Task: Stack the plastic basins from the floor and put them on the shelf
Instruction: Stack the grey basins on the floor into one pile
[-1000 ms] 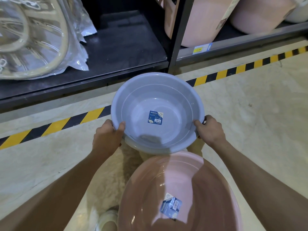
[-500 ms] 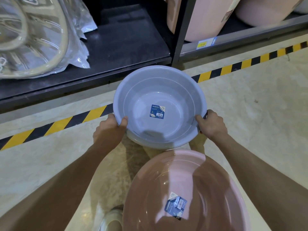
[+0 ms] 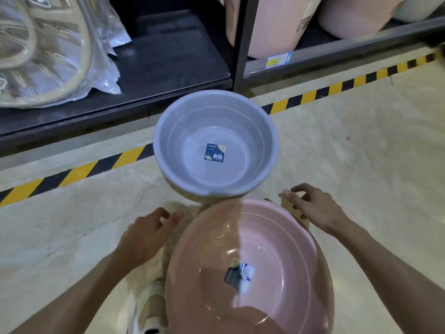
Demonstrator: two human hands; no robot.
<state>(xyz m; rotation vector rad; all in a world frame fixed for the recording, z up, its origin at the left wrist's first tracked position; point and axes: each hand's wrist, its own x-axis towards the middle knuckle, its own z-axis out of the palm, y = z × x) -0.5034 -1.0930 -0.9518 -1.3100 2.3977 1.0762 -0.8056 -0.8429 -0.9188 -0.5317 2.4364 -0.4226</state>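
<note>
A blue-grey basin (image 3: 260, 141) with a dark label inside sits nested in a paler basin (image 3: 187, 195) on the floor, just in front of the shelf. Closer to me lies a larger pink basin (image 3: 277, 249), also labelled. My left hand (image 3: 147, 233) hovers at the pink basin's left side, fingers spread and holding nothing. On the other side, my right hand (image 3: 315, 208) is open near the pink rim's far right. The black lower shelf (image 3: 173, 59) stands behind the blue-grey basin.
Plastic-wrapped beige ware (image 3: 45, 49) fills the shelf's left part. Pink tubs (image 3: 272, 25) stand on the grey shelf to the right of a black upright post (image 3: 240, 42). A yellow-black hazard stripe (image 3: 84, 168) runs along the floor. A light shoe (image 3: 151, 307) shows beside the pink basin.
Both hands have let go of the blue-grey basin, which now rests on the floor, and have drawn back to either side of the pink basin.
</note>
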